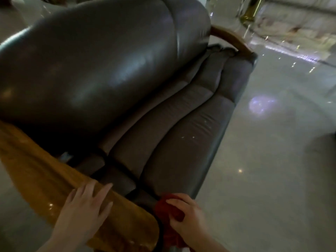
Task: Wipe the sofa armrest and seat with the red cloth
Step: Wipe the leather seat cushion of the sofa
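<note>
A dark grey leather sofa fills the view, with a padded seat (178,128) and a glossy backrest (94,66). Its near armrest (41,171) is polished brown wood running from the left edge toward the bottom centre. My left hand (83,211) lies flat on that armrest, fingers spread, holding nothing. My right hand (189,217) grips the bunched red cloth (168,210) at the seat's near front corner, just right of the armrest's end. Part of the cloth hangs down below my hand.
A second wooden armrest (234,40) curves at the sofa's far end. Shiny pale tiled floor (272,160) spreads to the right with light reflections. A gold-coloured post (251,10) and pale marble furniture stand at the top right. A dark object edge (327,144) shows at the right.
</note>
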